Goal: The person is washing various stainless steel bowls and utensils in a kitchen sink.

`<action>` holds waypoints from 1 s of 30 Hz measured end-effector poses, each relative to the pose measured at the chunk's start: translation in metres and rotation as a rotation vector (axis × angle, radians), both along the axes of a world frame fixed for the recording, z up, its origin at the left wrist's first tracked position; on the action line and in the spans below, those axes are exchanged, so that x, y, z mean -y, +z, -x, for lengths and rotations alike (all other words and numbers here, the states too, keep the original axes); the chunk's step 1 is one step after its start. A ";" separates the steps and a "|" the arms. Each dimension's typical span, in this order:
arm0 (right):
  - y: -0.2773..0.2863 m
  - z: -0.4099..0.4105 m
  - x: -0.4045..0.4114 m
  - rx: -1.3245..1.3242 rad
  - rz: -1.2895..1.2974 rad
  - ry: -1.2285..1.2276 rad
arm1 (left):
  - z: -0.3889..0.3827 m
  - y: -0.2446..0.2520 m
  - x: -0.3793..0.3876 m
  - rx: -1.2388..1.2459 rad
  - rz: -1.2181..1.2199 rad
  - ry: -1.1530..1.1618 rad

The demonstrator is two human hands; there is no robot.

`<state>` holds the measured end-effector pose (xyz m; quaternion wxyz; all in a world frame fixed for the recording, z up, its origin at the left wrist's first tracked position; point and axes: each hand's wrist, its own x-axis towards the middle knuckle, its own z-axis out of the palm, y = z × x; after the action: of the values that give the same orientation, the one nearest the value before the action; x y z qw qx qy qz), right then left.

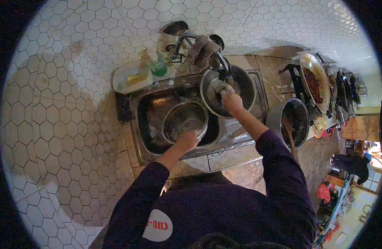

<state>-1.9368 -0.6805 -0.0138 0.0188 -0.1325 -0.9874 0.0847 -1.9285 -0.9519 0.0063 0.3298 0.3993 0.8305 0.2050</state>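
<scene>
My left hand point(188, 140) grips the near rim of a round bowl point(183, 116), tilted over the basin of a steel sink point(175, 151). Whether this bowl is glass or metal I cannot tell. My right hand point(232, 99) is inside a wide metal basin point(245, 93) on the sink's right side. Its fingers are closed on a small scrubbing pad point(220, 89), which is blurred. Above that basin hangs a flexible metal faucet hose point(222, 60) with a brown cloth point(202, 51) draped over it.
Behind the sink stand a green soap bottle point(158, 66) and a plastic tub point(133, 82) with a yellow sponge point(137, 78). To the right are a large pot point(295, 123) with a wooden spoon point(290, 132) and a food-stained pan point(315, 82). Another person point(351, 165) stands far right.
</scene>
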 end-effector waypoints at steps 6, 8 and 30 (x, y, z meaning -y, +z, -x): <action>0.037 -0.016 -0.010 -0.215 0.474 -0.169 | 0.000 -0.032 -0.032 0.145 -0.038 -0.197; 0.070 -0.013 0.019 -0.295 0.497 -0.080 | 0.018 -0.082 -0.044 0.205 0.077 -0.229; 0.070 0.010 0.155 -0.063 1.858 -0.525 | 0.083 0.048 0.042 1.311 -0.713 1.231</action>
<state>-1.9472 -0.8351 0.0566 -0.0489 -0.3088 -0.4643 0.8287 -2.0116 -0.9939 0.0544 0.4220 -0.2227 0.4343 0.7640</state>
